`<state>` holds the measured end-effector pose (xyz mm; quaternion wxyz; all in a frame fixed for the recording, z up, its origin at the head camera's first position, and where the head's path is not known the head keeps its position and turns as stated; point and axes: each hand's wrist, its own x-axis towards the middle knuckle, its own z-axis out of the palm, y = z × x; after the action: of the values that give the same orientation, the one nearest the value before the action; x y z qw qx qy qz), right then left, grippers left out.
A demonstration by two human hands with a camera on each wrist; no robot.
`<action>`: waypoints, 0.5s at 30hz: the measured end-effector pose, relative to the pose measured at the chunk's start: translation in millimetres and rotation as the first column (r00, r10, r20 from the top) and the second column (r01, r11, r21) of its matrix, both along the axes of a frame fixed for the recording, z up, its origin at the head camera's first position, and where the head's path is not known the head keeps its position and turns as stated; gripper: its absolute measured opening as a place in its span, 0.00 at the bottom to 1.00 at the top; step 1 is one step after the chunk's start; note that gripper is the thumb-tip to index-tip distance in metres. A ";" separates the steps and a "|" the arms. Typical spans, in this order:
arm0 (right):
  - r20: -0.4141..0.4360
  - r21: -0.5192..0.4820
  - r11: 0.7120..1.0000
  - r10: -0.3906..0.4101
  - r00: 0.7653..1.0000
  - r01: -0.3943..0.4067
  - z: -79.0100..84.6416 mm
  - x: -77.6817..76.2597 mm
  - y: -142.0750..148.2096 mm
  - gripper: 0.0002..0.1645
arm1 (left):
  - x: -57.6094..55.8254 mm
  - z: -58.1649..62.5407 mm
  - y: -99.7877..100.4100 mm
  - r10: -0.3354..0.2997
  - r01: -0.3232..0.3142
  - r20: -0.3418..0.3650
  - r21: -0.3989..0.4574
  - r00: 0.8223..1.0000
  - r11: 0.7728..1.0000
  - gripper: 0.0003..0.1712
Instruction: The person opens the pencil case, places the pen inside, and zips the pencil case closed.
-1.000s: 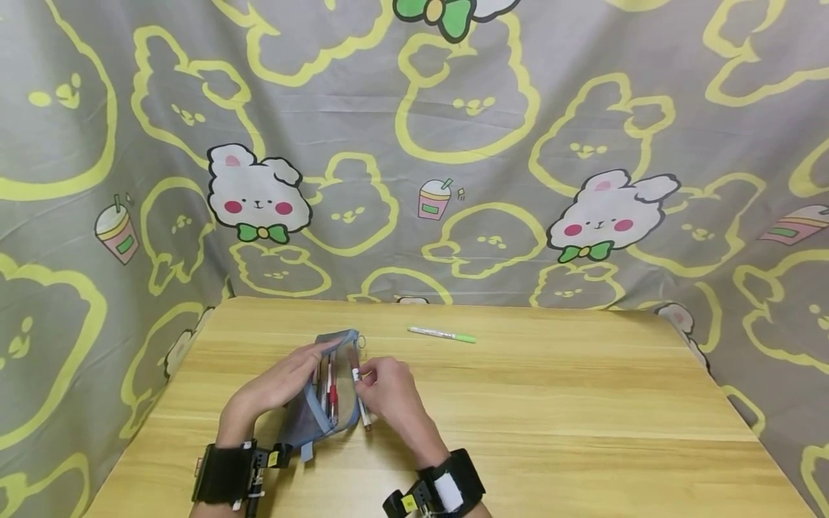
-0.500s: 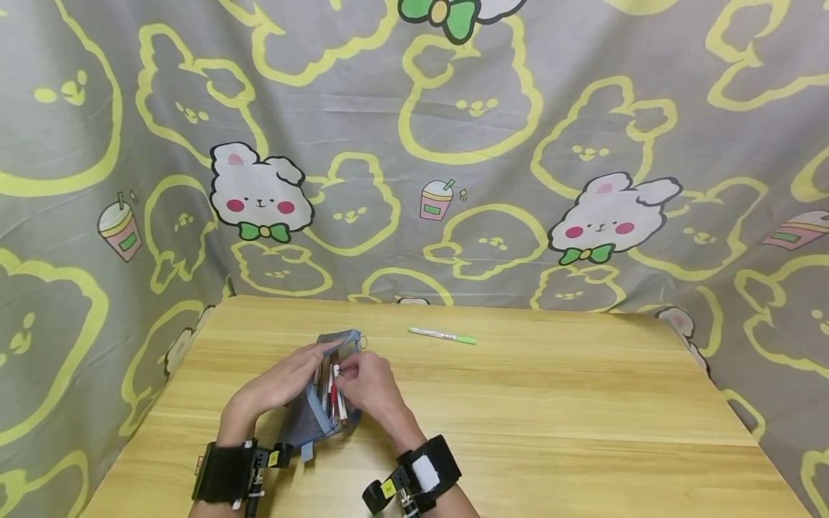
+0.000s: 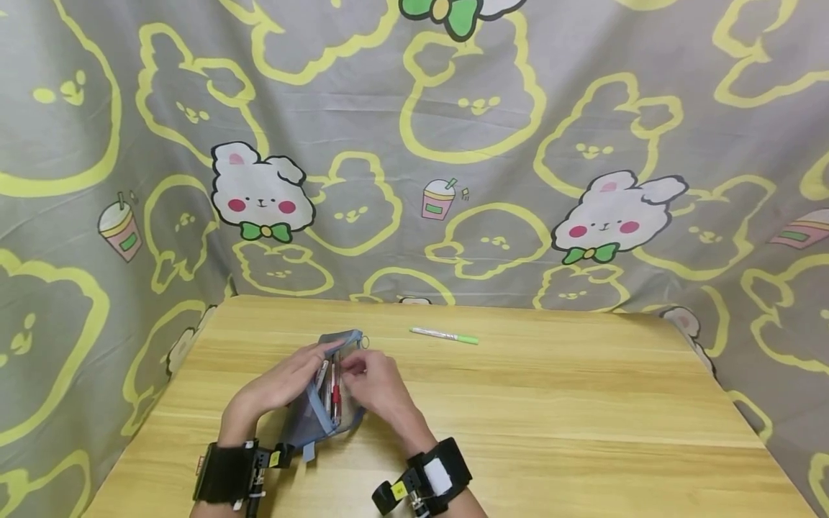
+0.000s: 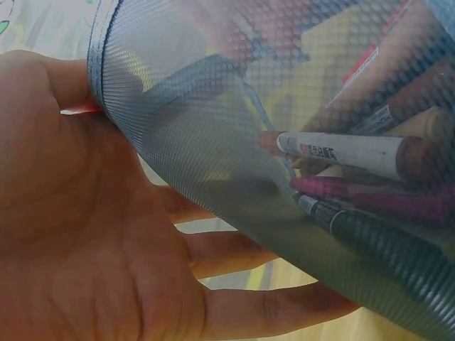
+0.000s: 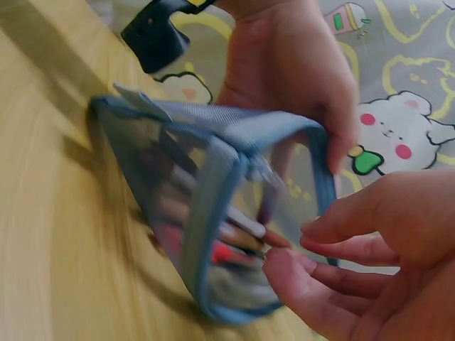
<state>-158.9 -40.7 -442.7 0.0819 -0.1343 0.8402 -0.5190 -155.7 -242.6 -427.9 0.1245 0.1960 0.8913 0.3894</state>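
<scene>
A blue-trimmed mesh pencil case (image 3: 298, 424) lies unzipped on the table, left of centre. My left hand (image 3: 285, 378) grips its left rim, thumb at the edge and fingers behind the mesh (image 4: 192, 135). Inside lie several pens, among them a red pen (image 3: 336, 394), a white marker with brown ends (image 4: 341, 153) and a magenta pen (image 4: 370, 199). At the right side of the opening is my right hand (image 3: 378, 385). In the right wrist view its thumb and forefinger are bent and slightly apart at the mouth, with no pen seen between them.
A light-green-capped marker (image 3: 443, 335) lies on the wooden table (image 3: 550, 410) beyond the case. Patterned grey curtain (image 3: 363, 108) hangs along the back and both sides. A small metal ring (image 3: 365, 342) is at the case's far corner.
My right hand carried the white marker from the case's right edge leftward into it and let it go, then drew back slightly right. My left hand stayed on the rim.
</scene>
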 end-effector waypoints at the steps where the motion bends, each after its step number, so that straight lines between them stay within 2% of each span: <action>1: -0.011 -0.002 1.000 -0.012 1.000 0.012 0.1 -0.7 4.4 0.10 | -0.2 0.1 -0.1 -0.005 0.005 0.000 0.002 1.000 1.000 0.30; 4: -0.048 0.011 0.998 -0.053 0.997 0.054 -0.4 -4.3 17.0 0.08 | -0.8 0.5 -1.0 -0.013 0.013 -0.001 0.007 1.000 1.000 0.31; 7: -0.120 0.051 0.995 -0.074 0.990 0.081 -4.2 -9.5 27.1 0.06 | -1.2 1.1 -1.6 -0.012 0.012 -0.004 0.010 1.000 1.000 0.30; 11: -0.195 0.107 0.990 -0.069 0.978 0.091 -12.1 -17.2 44.9 0.08 | -1.7 -0.4 0.3 -0.032 0.032 -0.021 0.016 0.999 0.999 0.30; 15: -0.237 0.165 0.982 -0.053 0.970 0.094 -13.5 -28.4 64.9 0.12 | -0.7 -2.5 0.2 -0.027 0.027 -0.006 0.012 1.000 1.000 0.31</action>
<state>-187.3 24.2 -456.3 -0.0243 -0.1547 0.8907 -0.4267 -156.4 -242.4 -430.4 0.1259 0.2100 0.8866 0.3925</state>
